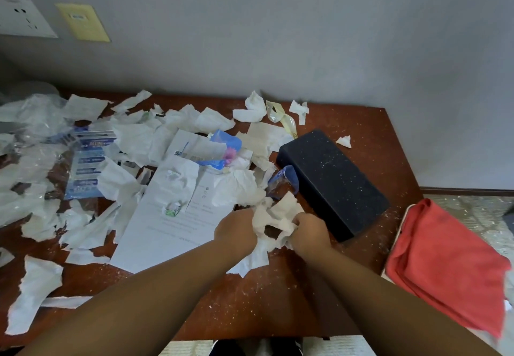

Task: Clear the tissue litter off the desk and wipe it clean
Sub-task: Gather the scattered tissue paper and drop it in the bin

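Note:
Torn white tissue pieces (pixel 133 136) cover the left and middle of a reddish-brown desk (pixel 267 297). White crumbs speckle the wood. Both hands meet near the desk's middle, just left of a black box. My left hand (pixel 235 230) and my right hand (pixel 310 232) together grip one crumpled wad of tissue (pixel 274 218), which hangs between them and trails down onto the desk. A red cloth (pixel 442 266) lies folded at the desk's right edge, apart from both hands.
A black speckled box (pixel 333 183) lies right of the hands. A printed white sheet (pixel 169 216) sits under the litter. Blue wrappers (pixel 89 161), clear plastic (pixel 30 116) and a small blue packet (pixel 283 180) are mixed in. The wall is close behind.

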Demonstrator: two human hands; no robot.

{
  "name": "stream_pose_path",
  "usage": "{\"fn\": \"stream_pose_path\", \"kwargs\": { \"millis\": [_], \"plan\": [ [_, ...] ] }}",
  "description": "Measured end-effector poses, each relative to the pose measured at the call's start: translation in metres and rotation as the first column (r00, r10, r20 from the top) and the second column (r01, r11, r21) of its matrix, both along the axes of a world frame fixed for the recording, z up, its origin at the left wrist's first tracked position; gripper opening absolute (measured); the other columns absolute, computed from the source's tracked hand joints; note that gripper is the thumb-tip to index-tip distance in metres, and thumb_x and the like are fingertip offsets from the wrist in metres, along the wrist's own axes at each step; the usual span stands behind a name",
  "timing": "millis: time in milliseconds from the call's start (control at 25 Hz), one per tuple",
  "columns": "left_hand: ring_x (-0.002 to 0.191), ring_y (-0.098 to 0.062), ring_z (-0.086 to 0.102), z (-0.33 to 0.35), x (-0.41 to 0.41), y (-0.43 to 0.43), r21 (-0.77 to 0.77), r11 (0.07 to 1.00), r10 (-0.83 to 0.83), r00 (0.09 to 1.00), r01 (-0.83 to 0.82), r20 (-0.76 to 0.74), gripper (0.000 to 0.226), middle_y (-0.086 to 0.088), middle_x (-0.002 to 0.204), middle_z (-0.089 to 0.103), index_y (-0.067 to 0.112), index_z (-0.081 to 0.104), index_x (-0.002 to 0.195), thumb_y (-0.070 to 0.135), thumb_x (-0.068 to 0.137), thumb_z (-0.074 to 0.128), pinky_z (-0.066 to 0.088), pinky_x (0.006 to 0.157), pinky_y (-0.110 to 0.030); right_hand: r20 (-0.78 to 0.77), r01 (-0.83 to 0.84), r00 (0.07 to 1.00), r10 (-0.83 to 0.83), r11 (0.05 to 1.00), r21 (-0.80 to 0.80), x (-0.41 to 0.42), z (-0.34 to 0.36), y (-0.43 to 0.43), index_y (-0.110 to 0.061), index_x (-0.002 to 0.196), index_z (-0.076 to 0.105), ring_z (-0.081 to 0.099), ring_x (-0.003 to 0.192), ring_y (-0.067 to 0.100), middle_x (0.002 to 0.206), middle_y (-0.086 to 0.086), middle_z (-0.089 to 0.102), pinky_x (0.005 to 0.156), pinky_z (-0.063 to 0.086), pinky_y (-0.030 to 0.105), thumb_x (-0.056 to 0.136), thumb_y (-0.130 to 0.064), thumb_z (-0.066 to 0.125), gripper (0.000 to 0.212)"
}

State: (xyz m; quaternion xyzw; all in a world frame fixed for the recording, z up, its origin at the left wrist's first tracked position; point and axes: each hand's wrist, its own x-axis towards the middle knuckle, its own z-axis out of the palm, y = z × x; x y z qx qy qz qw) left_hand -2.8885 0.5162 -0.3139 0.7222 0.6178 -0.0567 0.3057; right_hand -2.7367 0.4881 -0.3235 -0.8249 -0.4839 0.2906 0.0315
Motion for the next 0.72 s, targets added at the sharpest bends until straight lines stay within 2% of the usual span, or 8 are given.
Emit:
{"fn": "stream_pose_path", "kwargs": {
  "millis": [80, 160, 320, 440, 560, 640, 720],
  "plan": [
    [0.107, -0.023, 0.057, 0.012, -0.005, 0.000, 0.054, 0.999, 0.001, 0.999, -0.003, 0.041, 0.039, -0.004, 0.120, 0.059, 0.017, 0.051, 0.127, 0.014, 0.089, 0.057, 0.048, 0.086, -0.028, -0.011, 0.013, 1.000, -0.012, 0.996, 0.091, 0.009, 0.018, -0.004, -0.015, 0.087, 0.060, 0.058, 0.086, 0.016, 0.087, 0.001, 0.058, 0.070, 0.047, 0.024, 0.087, -0.010, 0.059, 0.005],
    [0.111, -0.023, 0.056, 0.033, -0.010, 0.003, 0.121, 0.992, -0.033, 0.999, 0.028, 0.043, 0.041, -0.005, 0.124, 0.057, 0.017, 0.050, 0.128, 0.020, 0.089, 0.059, 0.046, 0.088, -0.028, -0.029, 0.062, 0.998, -0.057, 0.979, 0.194, 0.017, 0.039, -0.007, -0.013, 0.088, 0.063, 0.056, 0.080, 0.015, 0.082, -0.001, 0.056, 0.067, 0.046, 0.023, 0.087, -0.007, 0.057, 0.008],
    [0.113, -0.025, 0.055, 0.074, 0.000, 0.010, 0.210, 0.966, -0.158, 0.987, 0.149, 0.026, 0.040, -0.007, 0.124, 0.057, 0.017, 0.051, 0.127, 0.020, 0.088, 0.060, 0.046, 0.090, -0.031, -0.034, 0.149, 0.989, -0.146, 0.938, 0.313, 0.034, 0.075, -0.019, -0.006, 0.090, 0.065, 0.056, 0.076, 0.018, 0.084, 0.006, 0.062, 0.062, 0.046, 0.028, 0.082, -0.002, 0.057, 0.012],
    [0.111, -0.026, 0.057, 0.102, 0.021, 0.007, 0.275, 0.928, -0.264, 0.965, 0.253, 0.004, 0.039, -0.009, 0.122, 0.059, 0.016, 0.051, 0.127, 0.014, 0.089, 0.058, 0.047, 0.089, -0.032, -0.052, 0.238, 0.970, -0.238, 0.883, 0.405, 0.052, 0.095, -0.042, -0.004, 0.087, 0.066, 0.057, 0.078, 0.025, 0.088, 0.012, 0.065, 0.060, 0.036, 0.026, 0.076, 0.000, 0.056, 0.015],
    [0.103, -0.027, 0.059, 0.123, 0.050, -0.012, 0.326, 0.886, -0.346, 0.938, 0.331, -0.011, 0.032, -0.009, 0.111, 0.062, 0.015, 0.057, 0.117, 0.009, 0.086, 0.057, 0.049, 0.083, -0.032, -0.040, 0.250, 0.964, -0.264, 0.842, 0.478, 0.077, 0.112, -0.076, 0.000, 0.081, 0.066, 0.059, 0.084, 0.034, 0.086, 0.017, 0.066, 0.064, 0.040, 0.033, 0.072, -0.001, 0.059, 0.012],
    [0.096, -0.027, 0.058, 0.131, 0.074, -0.031, 0.344, 0.852, -0.408, 0.912, 0.395, -0.035, 0.022, -0.007, 0.095, 0.060, 0.013, 0.059, 0.105, 0.005, 0.084, 0.054, 0.046, 0.069, -0.031, -0.057, 0.276, 0.956, -0.288, 0.812, 0.514, 0.098, 0.121, -0.101, 0.001, 0.073, 0.063, 0.058, 0.078, 0.033, 0.078, 0.018, 0.064, 0.062, 0.040, 0.035, 0.071, 0.001, 0.060, 0.004],
    [0.091, -0.028, 0.057, 0.139, 0.111, -0.059, 0.356, 0.812, -0.479, 0.876, 0.463, -0.046, 0.015, -0.004, 0.083, 0.053, 0.011, 0.057, 0.095, 0.003, 0.084, 0.051, 0.039, 0.063, -0.032, -0.075, 0.321, 0.940, -0.333, 0.790, 0.523, 0.127, 0.130, -0.140, -0.008, 0.059, 0.053, 0.051, 0.070, 0.027, 0.065, 0.011, 0.057, 0.058, 0.033, 0.033, 0.070, 0.001, 0.060, 0.017]
  ]
}}
